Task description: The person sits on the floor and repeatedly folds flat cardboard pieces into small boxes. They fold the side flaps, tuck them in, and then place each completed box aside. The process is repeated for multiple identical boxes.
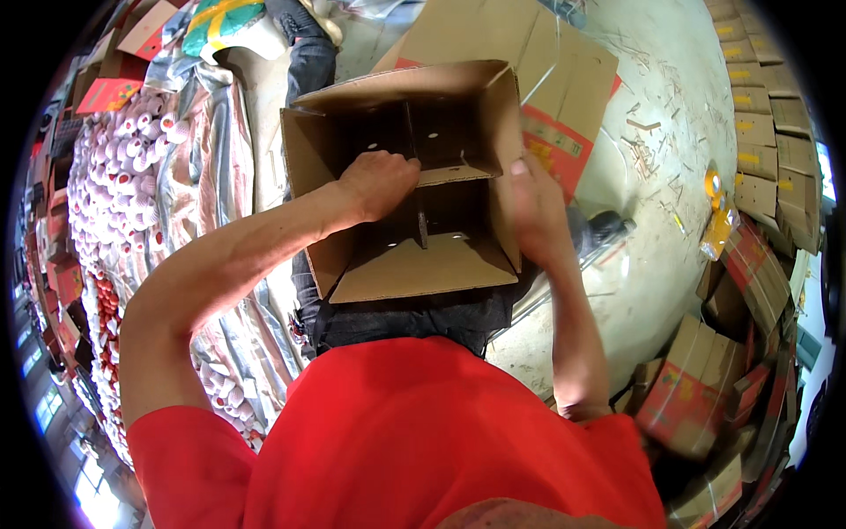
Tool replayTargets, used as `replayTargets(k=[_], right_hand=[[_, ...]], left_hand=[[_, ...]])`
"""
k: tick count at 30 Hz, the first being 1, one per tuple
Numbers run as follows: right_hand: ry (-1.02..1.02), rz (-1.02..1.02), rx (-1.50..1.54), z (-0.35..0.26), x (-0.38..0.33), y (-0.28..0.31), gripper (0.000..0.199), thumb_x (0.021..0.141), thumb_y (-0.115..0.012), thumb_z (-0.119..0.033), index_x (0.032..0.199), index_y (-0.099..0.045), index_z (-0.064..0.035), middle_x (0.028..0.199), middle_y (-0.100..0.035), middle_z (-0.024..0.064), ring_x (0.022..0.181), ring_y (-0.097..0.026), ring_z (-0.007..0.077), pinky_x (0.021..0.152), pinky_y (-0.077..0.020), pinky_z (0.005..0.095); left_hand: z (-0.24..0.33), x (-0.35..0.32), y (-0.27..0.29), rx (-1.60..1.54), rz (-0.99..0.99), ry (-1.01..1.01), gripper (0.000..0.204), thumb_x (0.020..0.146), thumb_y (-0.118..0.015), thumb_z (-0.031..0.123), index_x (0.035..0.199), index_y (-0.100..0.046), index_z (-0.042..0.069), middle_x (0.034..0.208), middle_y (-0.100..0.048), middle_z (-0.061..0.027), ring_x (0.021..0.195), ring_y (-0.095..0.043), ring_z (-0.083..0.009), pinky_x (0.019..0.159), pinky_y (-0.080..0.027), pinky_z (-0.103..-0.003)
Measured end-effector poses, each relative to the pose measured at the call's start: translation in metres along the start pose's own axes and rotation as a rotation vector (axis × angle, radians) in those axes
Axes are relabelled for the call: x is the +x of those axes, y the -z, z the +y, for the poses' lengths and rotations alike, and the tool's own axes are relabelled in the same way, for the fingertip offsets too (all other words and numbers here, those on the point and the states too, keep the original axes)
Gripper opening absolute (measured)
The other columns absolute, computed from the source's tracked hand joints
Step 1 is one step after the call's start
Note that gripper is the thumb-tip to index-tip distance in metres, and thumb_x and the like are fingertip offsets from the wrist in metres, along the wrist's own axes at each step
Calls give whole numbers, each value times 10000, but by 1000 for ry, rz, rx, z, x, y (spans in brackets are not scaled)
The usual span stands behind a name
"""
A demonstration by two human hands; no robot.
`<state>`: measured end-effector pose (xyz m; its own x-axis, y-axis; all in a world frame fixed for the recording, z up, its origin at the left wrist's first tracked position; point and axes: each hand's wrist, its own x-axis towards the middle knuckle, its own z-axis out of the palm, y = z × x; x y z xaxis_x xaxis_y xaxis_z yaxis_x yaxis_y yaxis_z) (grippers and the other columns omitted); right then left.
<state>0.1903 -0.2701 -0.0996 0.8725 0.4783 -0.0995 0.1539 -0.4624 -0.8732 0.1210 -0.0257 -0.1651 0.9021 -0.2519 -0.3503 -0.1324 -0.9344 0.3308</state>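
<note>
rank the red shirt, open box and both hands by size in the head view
1. Red shirt
2. Open box
3. Left hand and right hand: too alike to rank, right one blurred

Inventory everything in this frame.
open carton: one, brown, centre
divider: one, brown, inside carton
flat cardboard: several, brown, beyond carton
netted round items: many, whitish, left
striped sheeting: some, multicoloured, left
bundle: one, green and yellow, upper left
stacked cartons: many, brown, far right
strapped cartons: several, brown and red, lower right
rolls: some, yellow, right
scraps: many, tan, right
shirt: one, red, bottom
left grip: one, bare, on divider
right grip: one, bare, beside carton
</note>
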Motion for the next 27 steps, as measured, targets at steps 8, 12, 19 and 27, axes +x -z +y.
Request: replayTargets(k=[8, 12, 19, 27], right_hand=[[19, -7, -33, -3, -4, -11, 428, 1094, -448, -269, 1300, -615, 68, 1126, -685, 312, 1072, -649, 487, 964, -498, 452], [101, -17, -158, 19, -9, -8, 442, 1108, -450, -280, 1307, -620, 77, 1267, -662, 324, 1197, -614, 492, 1045, -474, 471], [314, -51, -361, 35, -36, -3, 465, 1108, -416, -299, 1317, -599, 74, 1215, -666, 329, 1140, -607, 528, 1004, -477, 503], [67, 120, -247, 51, 11, 13, 581, 1136, -360, -410, 1238, -632, 93, 1238, -655, 344, 1173, -594, 514, 1034, -440, 525]], left_hand=[[-24, 10, -37, -15, -167, 52, 158, 910, -599, 65, 945, -752, 54, 977, -771, -213, 942, -759, -397, 841, -607, -468], [-25, 42, -36, -72, -387, 130, 177, 929, -578, 86, 975, -747, 63, 1079, -768, -204, 992, -754, -385, 864, -593, -472], [1, 28, -133, -5, -121, 14, 221, 871, -663, 168, 1028, -811, 121, 1114, -788, -139, 1071, -755, -319, 826, -620, -509], [74, -57, 18, -335, 171, -177, 594, 942, -679, 574, 997, -723, -16, 988, -725, -260, 977, -700, -464, 862, -566, -545]])
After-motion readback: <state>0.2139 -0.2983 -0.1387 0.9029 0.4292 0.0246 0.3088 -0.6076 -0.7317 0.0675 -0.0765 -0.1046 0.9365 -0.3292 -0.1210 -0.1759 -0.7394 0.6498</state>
